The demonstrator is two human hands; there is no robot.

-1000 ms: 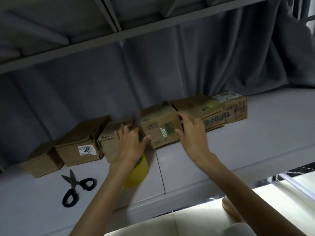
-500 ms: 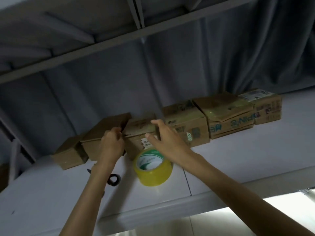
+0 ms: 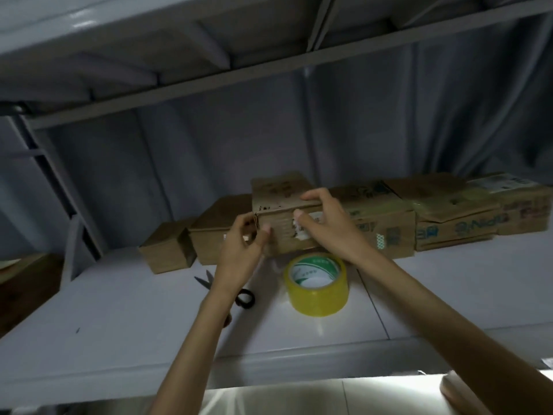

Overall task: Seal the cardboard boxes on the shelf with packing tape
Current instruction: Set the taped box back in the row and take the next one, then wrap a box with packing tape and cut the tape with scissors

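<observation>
shelf (image 3: 449, 295): big grey metal one, it carried pretty much everything, with another shelf board (image 3: 179, 55) overhead

curtain (image 3: 419, 115): grey fabric, hung behind the whole row

row of boxes: six cardboard ones lined up along the back of the shelf, most of them touching their neighbours

held box (image 3: 278, 193): sat higher and closer than the rest of the row, seemed lifted or tipped toward the camera, couldn't tell for sure; torn white label on its front face

box to the right (image 3: 386, 223): had a small green-and-white sticker on the front, sat right against the held one

next box over (image 3: 449, 217): lid looked crumpled, blue print on the side

far right box (image 3: 523, 211): white label on top, partly cut off by the frame edge

two boxes on the left: a medium one (image 3: 215, 226) and a small one (image 3: 164, 253) at the end, both plain

left hand (image 3: 239, 250): grip was on the left front corner of the held box, thumb pressed to the front face, fingers curled round the side

right hand (image 3: 329, 232): grip was clamped on the same box, fingers over the top front edge, thumb flat on the front by the torn label

tape roll (image 3: 316, 284): yellow, green-and-white core, stood flat on the shelf just in front of the held box and below the right hand, nobody touching it

scissors (image 3: 239, 292): black handles, lay on the shelf left of the tape, partly hidden behind the left wrist
</observation>
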